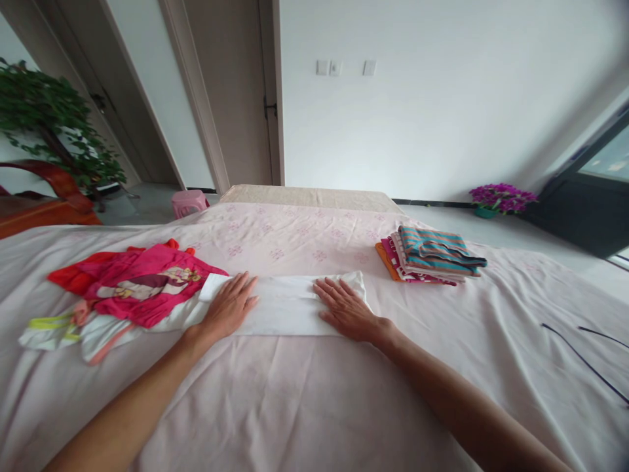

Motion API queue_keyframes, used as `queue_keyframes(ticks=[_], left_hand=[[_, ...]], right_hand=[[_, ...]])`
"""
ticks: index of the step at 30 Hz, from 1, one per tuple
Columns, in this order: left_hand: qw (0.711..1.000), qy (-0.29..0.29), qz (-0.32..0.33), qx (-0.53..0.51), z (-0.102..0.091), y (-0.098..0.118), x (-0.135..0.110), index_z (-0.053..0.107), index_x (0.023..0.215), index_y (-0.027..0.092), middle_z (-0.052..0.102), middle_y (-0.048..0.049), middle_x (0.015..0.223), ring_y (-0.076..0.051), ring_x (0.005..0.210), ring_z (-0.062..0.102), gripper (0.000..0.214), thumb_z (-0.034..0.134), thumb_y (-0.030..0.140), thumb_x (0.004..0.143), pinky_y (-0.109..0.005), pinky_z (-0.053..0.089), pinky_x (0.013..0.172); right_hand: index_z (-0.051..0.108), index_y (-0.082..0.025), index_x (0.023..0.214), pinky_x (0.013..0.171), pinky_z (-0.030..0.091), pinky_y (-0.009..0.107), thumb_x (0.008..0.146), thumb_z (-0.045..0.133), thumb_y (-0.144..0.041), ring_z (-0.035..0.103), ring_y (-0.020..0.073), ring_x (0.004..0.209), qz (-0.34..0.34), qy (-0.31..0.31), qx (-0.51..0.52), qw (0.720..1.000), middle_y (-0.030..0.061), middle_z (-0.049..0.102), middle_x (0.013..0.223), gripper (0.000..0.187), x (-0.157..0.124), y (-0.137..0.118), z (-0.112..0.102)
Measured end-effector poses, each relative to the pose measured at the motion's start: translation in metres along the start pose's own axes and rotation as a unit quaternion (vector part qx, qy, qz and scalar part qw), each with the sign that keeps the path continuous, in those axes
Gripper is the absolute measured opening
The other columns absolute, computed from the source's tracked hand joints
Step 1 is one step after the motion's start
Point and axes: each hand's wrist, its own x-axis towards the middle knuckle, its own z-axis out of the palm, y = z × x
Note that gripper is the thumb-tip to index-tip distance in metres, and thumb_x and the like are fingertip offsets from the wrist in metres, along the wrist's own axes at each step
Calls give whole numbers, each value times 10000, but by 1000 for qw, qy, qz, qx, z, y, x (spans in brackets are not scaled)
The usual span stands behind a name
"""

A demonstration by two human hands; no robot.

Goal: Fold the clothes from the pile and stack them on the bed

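A white garment [285,307], folded into a long flat strip, lies across the pale pink bedspread or cloth [295,400] in front of me. My left hand [230,303] rests flat on its left end, fingers stretched out. On the right end lies my right hand [344,308], palm down with the fingers spread. Left of my left hand is a loose heap with a bright pink printed shirt [147,282] on top of red and white clothes. To the right sits a stack of folded clothes, topped by a teal and brown striped garment [437,248].
A pink plastic stool [189,202] stands beyond the cloth's far left edge. A wooden armchair [54,196] and a leafy plant [49,118] are at the left. Purple flowers [504,196] stand on the floor at the right. Dark cords [584,360] lie on the cloth's right side.
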Motion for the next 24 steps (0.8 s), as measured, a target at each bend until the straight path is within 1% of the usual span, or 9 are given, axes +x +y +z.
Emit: queue_keyframes(ticks=[2,5,8,10,13,16,20,22,24], left_hand=[[999,-9,-7,44,3,-13,-10,457,1474,142,358,-200,1571,-325,1471,304,602,397,468,971,-517,252,1178],[996,-11,-39,75,1,-29,-20,436,1490,164,364,-195,1568,-325,1472,303,620,401,498,969,-527,227,1181],[994,0,-76,81,0,-34,-23,460,1473,158,385,-187,1558,-333,1461,324,606,402,486,967,-544,205,1185],[993,9,-89,76,1,-36,-23,473,1461,150,393,-179,1555,-335,1459,328,587,393,459,968,-552,209,1183],[994,19,-90,54,2,-42,-25,510,1421,120,444,-172,1527,-311,1447,354,554,362,401,967,-508,245,1185],[994,36,-102,6,-4,-54,-29,600,1305,99,533,-170,1453,-268,1391,441,516,310,356,965,-417,324,1158],[982,45,-180,-28,-23,-73,-30,693,1071,157,684,-136,1222,-259,1190,605,434,356,397,941,-353,432,1037],[973,34,-226,-30,-32,-79,-28,661,1086,166,717,-124,1121,-269,1096,646,397,436,438,905,-350,469,949],[960,-4,-279,-18,-39,-82,-24,619,1138,159,721,-142,1101,-302,1045,663,451,490,498,869,-368,483,863]], right_hand=[[256,-154,1568,1223,165,525,1028,355,-466,197,277,1505,-2,-6,-7,1000,121,254,1616,632,-7,5,6],[286,-157,1561,1220,196,498,1035,311,-482,226,271,1497,-1,-5,-6,1000,112,273,1610,619,-12,11,3],[365,-156,1530,1196,272,479,1049,235,-466,314,262,1465,38,0,-1,999,115,380,1565,586,-9,17,-3],[357,-132,1531,1191,275,494,1049,225,-469,305,273,1468,66,14,-16,998,137,380,1561,603,-9,22,-1],[298,-84,1547,1205,223,530,1041,254,-477,229,301,1493,62,22,-54,996,164,289,1594,642,-14,30,8],[284,-85,1551,1208,215,526,1041,270,-456,229,295,1494,46,20,-77,996,162,270,1601,631,-23,36,12],[397,-93,1503,1188,230,560,1036,292,-462,329,316,1452,79,0,-90,993,186,389,1545,605,-19,31,-1],[443,-96,1475,1182,237,561,1035,284,-478,339,321,1446,92,5,-87,992,187,432,1520,604,-8,21,-11],[452,-103,1469,1189,227,541,1038,273,-481,314,310,1459,75,19,-80,994,172,432,1525,600,5,6,-18]])
